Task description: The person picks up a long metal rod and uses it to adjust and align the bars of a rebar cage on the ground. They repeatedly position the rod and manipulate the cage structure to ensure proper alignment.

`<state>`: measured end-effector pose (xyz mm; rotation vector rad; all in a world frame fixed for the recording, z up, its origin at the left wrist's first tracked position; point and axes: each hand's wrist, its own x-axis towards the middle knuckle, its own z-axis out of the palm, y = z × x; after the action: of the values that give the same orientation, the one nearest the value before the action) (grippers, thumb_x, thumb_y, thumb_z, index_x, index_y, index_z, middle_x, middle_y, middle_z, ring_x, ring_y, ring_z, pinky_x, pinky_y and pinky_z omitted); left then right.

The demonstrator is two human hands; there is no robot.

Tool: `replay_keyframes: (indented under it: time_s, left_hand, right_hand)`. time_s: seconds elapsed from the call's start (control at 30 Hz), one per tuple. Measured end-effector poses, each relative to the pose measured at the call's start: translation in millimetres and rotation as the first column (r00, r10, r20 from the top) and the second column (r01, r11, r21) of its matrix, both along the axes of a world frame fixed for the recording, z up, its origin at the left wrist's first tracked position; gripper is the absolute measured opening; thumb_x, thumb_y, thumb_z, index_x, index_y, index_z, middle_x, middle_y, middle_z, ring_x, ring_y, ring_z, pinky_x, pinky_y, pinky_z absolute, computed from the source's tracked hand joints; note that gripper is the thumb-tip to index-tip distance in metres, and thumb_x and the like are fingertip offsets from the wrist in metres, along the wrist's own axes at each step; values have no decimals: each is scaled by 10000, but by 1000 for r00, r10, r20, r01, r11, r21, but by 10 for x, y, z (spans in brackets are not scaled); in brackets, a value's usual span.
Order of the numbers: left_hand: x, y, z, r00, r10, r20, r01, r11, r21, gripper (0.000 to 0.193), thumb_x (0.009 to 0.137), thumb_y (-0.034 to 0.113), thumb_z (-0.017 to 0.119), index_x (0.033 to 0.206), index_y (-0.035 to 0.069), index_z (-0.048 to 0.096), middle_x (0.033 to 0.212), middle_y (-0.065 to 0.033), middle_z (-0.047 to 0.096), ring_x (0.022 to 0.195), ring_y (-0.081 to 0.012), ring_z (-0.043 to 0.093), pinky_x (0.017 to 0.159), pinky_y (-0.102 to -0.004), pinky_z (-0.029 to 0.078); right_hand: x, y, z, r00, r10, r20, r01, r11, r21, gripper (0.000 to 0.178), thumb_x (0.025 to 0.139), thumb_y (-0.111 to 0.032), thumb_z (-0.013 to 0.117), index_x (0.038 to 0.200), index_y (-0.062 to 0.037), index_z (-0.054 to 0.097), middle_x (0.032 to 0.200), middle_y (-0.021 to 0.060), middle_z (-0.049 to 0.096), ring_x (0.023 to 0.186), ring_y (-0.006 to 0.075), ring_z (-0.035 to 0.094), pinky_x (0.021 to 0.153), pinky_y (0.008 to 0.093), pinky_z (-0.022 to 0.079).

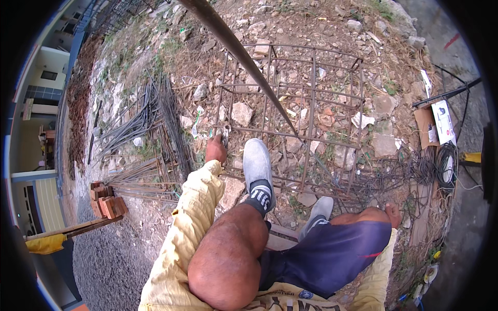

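Note:
A rusty rebar cage point(313, 98) of tied bars and stirrups lies on the rubble in front of me. My left hand point(216, 149) reaches down to its near left side, beside my left shoe. Its fingers are closed at the bar around a small greyish thing I cannot make out. My right hand point(393, 213) shows only in part past my right knee, and most of its fingers are hidden. A long brown pole point(233, 45) slants across the view above the cage, its upper end out of sight.
Loose rebar rods point(174, 127) lie in a heap on the left. Near them stand red bricks point(108, 201) and a grey gravel pile point(111, 251). To the right are a cardboard box point(426, 126) and coiled wire point(445, 160). Broken stones point(241, 113) cover the ground.

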<state>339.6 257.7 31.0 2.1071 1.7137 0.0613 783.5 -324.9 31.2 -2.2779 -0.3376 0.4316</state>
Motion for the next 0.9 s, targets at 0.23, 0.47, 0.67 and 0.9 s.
replay_keyframes:
  time_s: [0.23,0.47,0.67,0.9]
  left_hand:
    - [113,-24,223,981,-188,49,180,976,125,445,886,124,578,1311,0,532,1230,-293,554,1114,-449,569,979,-472,465]
    - [1744,-1014,2463,693,-356,627,721,367,-588,818,902,417,697,1481,-22,319,1218,-156,588,1058,-227,615,860,-346,531]
    - [2861,-1714,2542,761,-46,647,646,144,-750,641,982,443,571,1473,83,371,1125,-70,588,831,-121,625,728,-262,540]
    - [3397,-2305,1507,704,265,659,637,175,-751,298,960,361,641,1089,93,614,873,10,624,707,-66,576,636,-229,511]
  right_hand:
    - [-216,185,458,942,-218,-256,269,946,183,119,948,-171,616,967,-56,640,644,-51,493,529,31,409,462,227,335]
    - [-365,1041,1647,994,-104,39,86,945,314,109,932,-85,626,1020,-22,616,751,-43,568,656,28,469,584,199,373]
    - [-394,1221,1781,978,29,207,-94,945,312,131,929,-73,619,1045,-14,603,798,-8,613,711,50,525,639,220,426]
    - [-493,492,1098,970,15,-243,13,994,112,259,897,-79,616,1144,-12,579,1009,117,654,926,167,622,834,304,477]
